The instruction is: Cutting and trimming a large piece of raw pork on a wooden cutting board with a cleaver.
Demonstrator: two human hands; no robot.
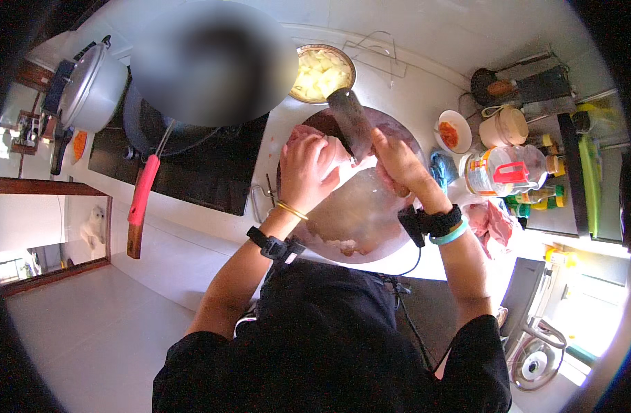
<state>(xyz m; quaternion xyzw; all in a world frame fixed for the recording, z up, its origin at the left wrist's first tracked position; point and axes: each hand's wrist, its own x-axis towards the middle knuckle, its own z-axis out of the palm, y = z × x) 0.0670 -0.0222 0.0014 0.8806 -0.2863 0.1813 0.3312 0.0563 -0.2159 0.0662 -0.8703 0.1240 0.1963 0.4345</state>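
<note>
A large piece of raw meat (340, 152) with a pale fatty layer lies on a round cutting board (362, 217). My left hand (309, 168) presses on its left part with the fingers curled. In my right hand (401, 161) is a cleaver (350, 121) with a dark blade, its edge against the meat near the middle. The cleaver's handle is mostly hidden by my fingers. Small scraps of meat lie at the board's near edge. Beyond the board stands a patterned bowl of pale cut pieces (323, 75).
Left of the board, a wok (134, 121) sits on a black cooktop (207, 175), a pink-handled utensil (145, 191) jutting out. A pressure cooker (96, 88) stands farther left. At right are a white bowl with orange-red food (452, 131), a large plastic bottle (506, 170) and a pink bag (488, 222).
</note>
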